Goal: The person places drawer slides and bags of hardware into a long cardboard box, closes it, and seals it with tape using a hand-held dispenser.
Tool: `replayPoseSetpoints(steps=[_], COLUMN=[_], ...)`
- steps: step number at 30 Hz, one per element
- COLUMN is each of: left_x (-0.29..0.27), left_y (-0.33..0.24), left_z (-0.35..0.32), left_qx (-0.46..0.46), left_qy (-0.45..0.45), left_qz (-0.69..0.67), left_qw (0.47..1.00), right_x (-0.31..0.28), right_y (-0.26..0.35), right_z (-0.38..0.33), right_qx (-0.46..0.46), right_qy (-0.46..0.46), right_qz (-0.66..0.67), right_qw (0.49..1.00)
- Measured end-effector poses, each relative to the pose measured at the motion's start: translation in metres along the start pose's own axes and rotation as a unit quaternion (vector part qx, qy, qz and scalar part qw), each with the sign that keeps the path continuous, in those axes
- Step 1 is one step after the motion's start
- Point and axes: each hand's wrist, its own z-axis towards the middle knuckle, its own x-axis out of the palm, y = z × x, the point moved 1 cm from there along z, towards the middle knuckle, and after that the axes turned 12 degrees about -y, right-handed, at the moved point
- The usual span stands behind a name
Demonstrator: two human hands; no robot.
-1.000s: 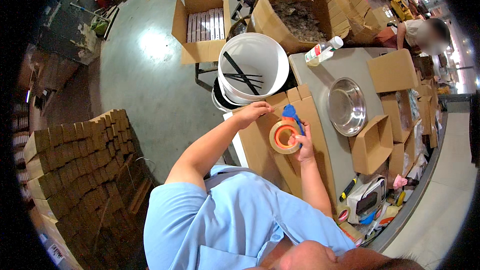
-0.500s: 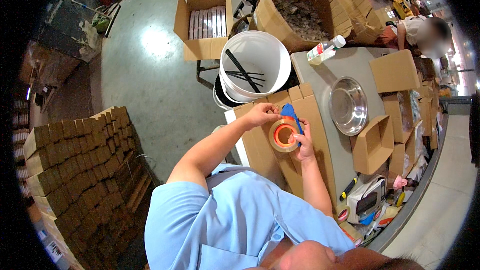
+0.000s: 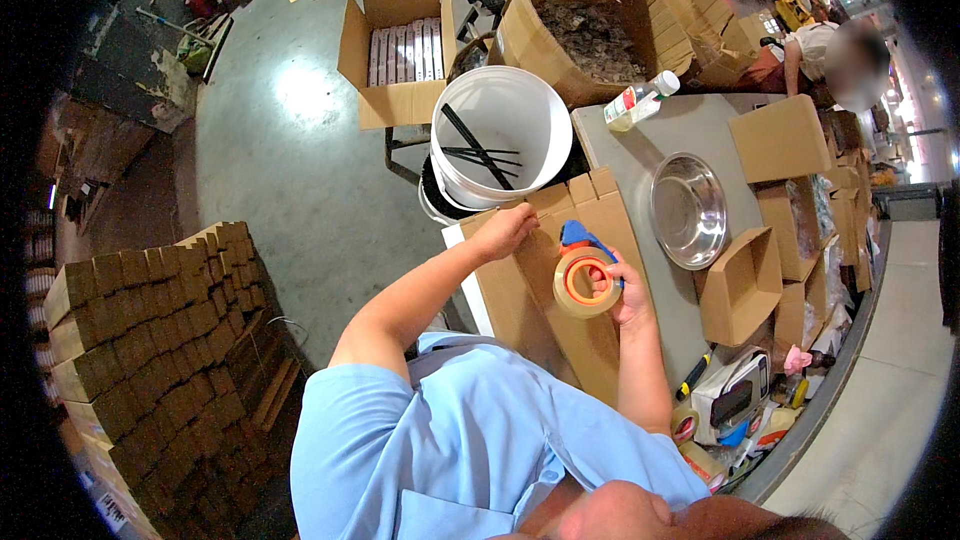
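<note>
The right hand is closed around a tape dispenser — a blue-handled holder carrying a roll of tan packing tape with an orange core. The roll sits just to the left of the palm, its open face turned up toward the camera, and the fingers curl through and around its right side. The dispenser hovers over, or rests on, the flattened cardboard box that lies along the near edge of the grey table; which of the two cannot be told from this angle.

The left hand lies up and to the left of the roll, near but apart from it, pressed down on the box's upper left part with its fingers drawn together at the cardboard's edge. Whether it pinches a tape end there is too small to see.

Just beyond the left hand stands a white bucket with black strips inside. On the table to the right of the dispenser lies a steel bowl, and nearer the person an open small carton. A plastic bottle lies at the table's far corner — well clear of both hands.
</note>
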Motion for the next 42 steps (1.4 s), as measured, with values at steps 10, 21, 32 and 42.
replayPoseSetpoints(steps=[10, 21, 32, 42], left_x=[0.014, 0.028, 0.002, 0.005], left_y=[-0.031, 0.008, 0.031, 0.054], left_z=[0.004, 0.009, 0.023, 0.014], left_qx=[-0.369, -0.262, -0.296, -0.246], left_qy=[0.098, 0.009, -0.091, 0.082], left_qz=[-0.230, -0.118, -0.208, -0.144], left_qw=[0.895, 0.958, 0.928, 0.955], right_x=[0.019, 0.025, 0.017, 0.030], right_y=[-0.011, -0.019, -0.021, -0.015], right_z=[-0.001, -0.013, -0.038, -0.056], right_qx=[-0.202, -0.347, -0.313, -0.297], right_qy=[0.002, -0.009, -0.036, -0.068], right_qz=[-0.191, -0.428, -0.724, -0.643], right_qw=[0.961, 0.835, 0.614, 0.702])
